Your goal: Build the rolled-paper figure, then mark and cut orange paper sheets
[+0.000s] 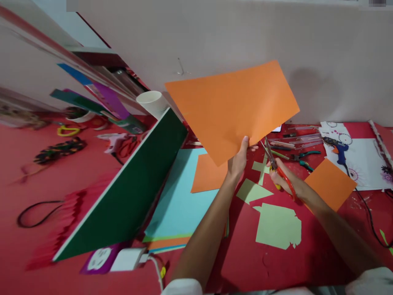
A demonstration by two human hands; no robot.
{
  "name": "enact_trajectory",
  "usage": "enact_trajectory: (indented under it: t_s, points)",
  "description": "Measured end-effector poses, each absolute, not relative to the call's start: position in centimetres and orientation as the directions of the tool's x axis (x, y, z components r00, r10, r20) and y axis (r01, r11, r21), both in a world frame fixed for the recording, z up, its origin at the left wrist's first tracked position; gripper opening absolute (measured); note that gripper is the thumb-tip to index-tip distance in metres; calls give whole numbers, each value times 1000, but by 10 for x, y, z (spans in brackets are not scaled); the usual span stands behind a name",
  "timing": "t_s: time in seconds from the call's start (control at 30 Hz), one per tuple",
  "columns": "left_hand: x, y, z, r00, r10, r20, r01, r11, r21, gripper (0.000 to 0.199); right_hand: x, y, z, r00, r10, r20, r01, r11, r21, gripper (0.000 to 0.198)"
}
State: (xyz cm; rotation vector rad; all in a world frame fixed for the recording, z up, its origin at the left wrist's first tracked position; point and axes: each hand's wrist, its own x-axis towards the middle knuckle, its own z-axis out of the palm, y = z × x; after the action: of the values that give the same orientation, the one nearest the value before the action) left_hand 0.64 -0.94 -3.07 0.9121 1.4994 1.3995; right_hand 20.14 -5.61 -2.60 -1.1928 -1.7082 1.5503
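Note:
My left hand [238, 160] grips a large orange paper sheet [230, 110] by its lower edge, thumb on the near face, holding it up in front of the wall. In my right hand [284, 177] is a pair of scissors [271, 156] with red handles; the blades point up toward the sheet's lower right edge and look slightly parted. Whether they touch the sheet I cannot tell. Under my hands lie pale green paper scraps [278, 225]. A smaller orange paper piece [331, 184] rests beside my right forearm, and another orange piece [208, 174] is on light blue paper [184, 192].
A dark green board [129, 188] leans upright at the left. Beyond it are a white cup [152, 102] and a pink glue gun [113, 141]. To the right lie pliers [303, 157], glue sticks [302, 141] and a blue glue gun [339, 151] with its cord. A white charger [127, 259] sits in front.

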Motion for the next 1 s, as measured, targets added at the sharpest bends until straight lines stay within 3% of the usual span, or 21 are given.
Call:
enact_trajectory:
  t_s: [0.13, 0.27, 0.47, 0.67, 1.0]
  points:
    - [5, -12, -21, -386, 922, -37, 49, 61, 997, 55, 203, -59, -13, -574, 786, -231, 449, 67, -891, 41]
    - [6, -16, -17, -364, 931, 1, 106, 40, 994, 56, 198, -63, -7, -539, 797, -274, 470, 14, -882, 40]
    - [12, -16, -28, -362, 932, 20, 96, 16, 995, 48, 196, -63, -19, -464, 860, -213, 408, -6, -913, 41]
    - [15, -13, -44, -349, 935, 65, 205, 8, 979, 52, 196, -58, -35, -413, 899, -145, 308, -12, -951, 39]
    - [19, -19, -38, -284, 959, -18, 216, 82, 973, 55, 193, -56, -31, -387, 911, -142, 220, -59, -974, 30]
